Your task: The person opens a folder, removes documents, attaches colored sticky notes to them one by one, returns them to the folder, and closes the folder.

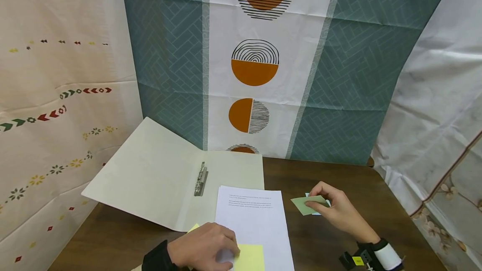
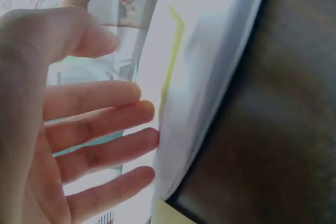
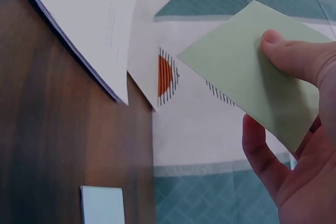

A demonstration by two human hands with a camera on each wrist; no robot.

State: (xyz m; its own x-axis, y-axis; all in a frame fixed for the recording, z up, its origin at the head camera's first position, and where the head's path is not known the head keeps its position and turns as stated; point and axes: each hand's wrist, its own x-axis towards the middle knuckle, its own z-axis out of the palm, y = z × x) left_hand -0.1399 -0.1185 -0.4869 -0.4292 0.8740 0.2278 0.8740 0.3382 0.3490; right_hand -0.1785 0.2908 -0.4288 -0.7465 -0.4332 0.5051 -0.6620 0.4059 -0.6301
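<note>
My right hand [image 1: 335, 208] pinches a pale green sticky note [image 1: 306, 205] between thumb and fingers, above the table right of the papers. In the right wrist view the green square is held with the thumb on its face. A light blue sticky note pad [image 3: 103, 205] lies on the table below it. My left hand [image 1: 205, 246] is over the lower left of a stack of printed paper [image 1: 248, 216], fingers relaxed, fingertips right at a yellow sticky note [image 1: 250, 258] on the top sheet. Another bit of yellow paper [image 1: 193, 227] shows behind that hand.
An open white ring binder [image 1: 162, 175] stands behind the papers, its left cover raised against the cloth and its metal clip [image 1: 201, 180] showing. The stack overlaps its right cover. A brown wooden table [image 1: 320, 246] lies beneath, with patterned cloth hanging behind and at both sides.
</note>
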